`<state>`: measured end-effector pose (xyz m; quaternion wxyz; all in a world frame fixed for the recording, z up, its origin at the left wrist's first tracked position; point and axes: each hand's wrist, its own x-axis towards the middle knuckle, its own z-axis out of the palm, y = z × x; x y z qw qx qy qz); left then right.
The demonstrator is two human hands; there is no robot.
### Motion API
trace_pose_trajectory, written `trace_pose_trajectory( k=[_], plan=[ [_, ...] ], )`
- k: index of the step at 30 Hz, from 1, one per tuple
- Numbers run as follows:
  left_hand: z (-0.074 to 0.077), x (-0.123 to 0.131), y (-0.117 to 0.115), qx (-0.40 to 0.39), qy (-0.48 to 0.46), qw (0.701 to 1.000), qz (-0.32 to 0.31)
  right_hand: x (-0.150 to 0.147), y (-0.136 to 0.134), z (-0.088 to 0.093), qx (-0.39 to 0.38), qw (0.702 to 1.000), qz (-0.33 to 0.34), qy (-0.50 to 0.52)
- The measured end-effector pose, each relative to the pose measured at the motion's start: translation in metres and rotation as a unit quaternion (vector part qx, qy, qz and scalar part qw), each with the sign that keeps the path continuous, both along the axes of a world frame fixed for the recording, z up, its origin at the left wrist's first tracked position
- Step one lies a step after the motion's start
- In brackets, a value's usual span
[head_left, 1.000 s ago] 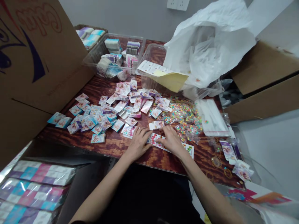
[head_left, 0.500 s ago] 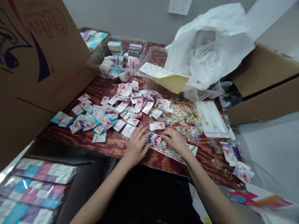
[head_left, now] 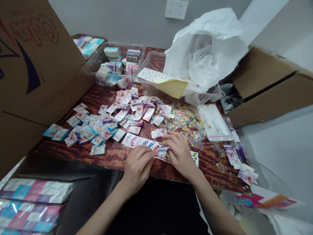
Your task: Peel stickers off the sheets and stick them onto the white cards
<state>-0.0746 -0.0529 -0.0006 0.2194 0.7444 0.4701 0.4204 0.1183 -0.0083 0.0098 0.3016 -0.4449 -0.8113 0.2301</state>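
Note:
A long sticker sheet with rows of coloured oval stickers lies slantwise on the table under my hands. My left hand is at its near edge, thumb and forefinger pinched together on the sheet. Over the right part of the strip rests my right hand, fingers apart and touching the sheet, hiding some of it. Between the hands a pale, shiny patch of the sheet shows; whether it is lifted I cannot tell. A small white printed box lies just beyond my right fingertips.
Many small printed boxes are heaped at left. Small bags of coloured beads lie at right, beside white plastic sleeves. Clear trays stand behind. A large carton rises at left; rubber bands lie near the right edge.
The view has shifted, so the scene sits further left. My left hand has drawn back toward me from flat to a pinch, baring the sheet's left end. My right hand has spread over the sheet.

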Motion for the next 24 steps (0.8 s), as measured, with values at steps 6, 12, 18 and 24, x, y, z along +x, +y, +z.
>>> trace_pose_trajectory(
  k=[6, 12, 18, 24],
  plan=[
    [-0.016, 0.001, 0.023, -0.280, -0.246, 0.924, -0.087, 0.003, 0.000, -0.016, -0.141, 0.985, 0.090, 0.049],
    [-0.048, 0.021, 0.034, -0.465, -0.334, 0.810, -0.128, -0.008, 0.006, -0.031, -0.149, 0.986, -0.043, 0.060],
    [-0.065, 0.017, 0.038, -0.369, -0.311, 0.875, 0.046, 0.012, 0.015, -0.041, -0.395, 0.896, -0.026, 0.203],
    [-0.050, 0.025, 0.028, -0.287, -0.165, 0.943, -0.044, 0.003, 0.008, -0.041, -0.437, 0.843, -0.044, 0.312]
  ],
)
